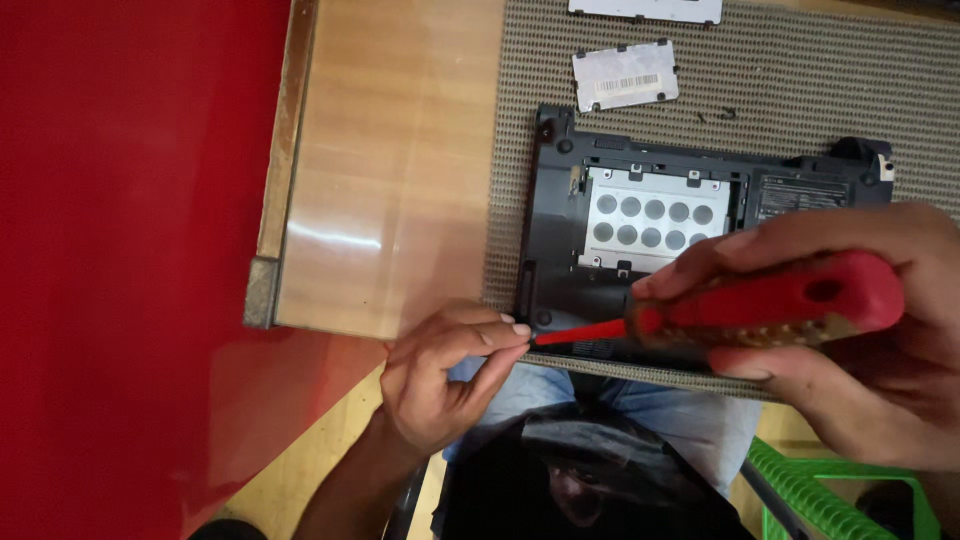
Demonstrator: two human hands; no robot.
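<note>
Red-handled screwdriver with a red-sleeved shaft (740, 305) lies roughly level over the near edge of the upturned dark grey laptop base (560, 250), tip pointing to the person's left, at the laptop's near-left corner. Right hand (860, 330) has its fingers closed around the fat red handle, thumb under it, index along the top. Left hand (450, 375) sits at the tip end, thumb and index fingers pinched together right at the shaft's point; can't tell if they hold a screw or just steady the tip, it's too small to see. Laptop base lies underside up on a woven beige-grey mat (520, 120), its bay cover off, showing a silver metal drive caddy with round punched holes (650, 222). Beyond the laptop on the mat: a small light grey rectangular cover panel (625, 75), a second pale panel (645, 10) cut off by the top edge, and a couple of tiny dark screws (718, 115) near the first panel. Mat rests on a glossy light wood table (390, 160). Red floor (120, 250) to the left. Green plastic stool (830, 495) at lower right.
</note>
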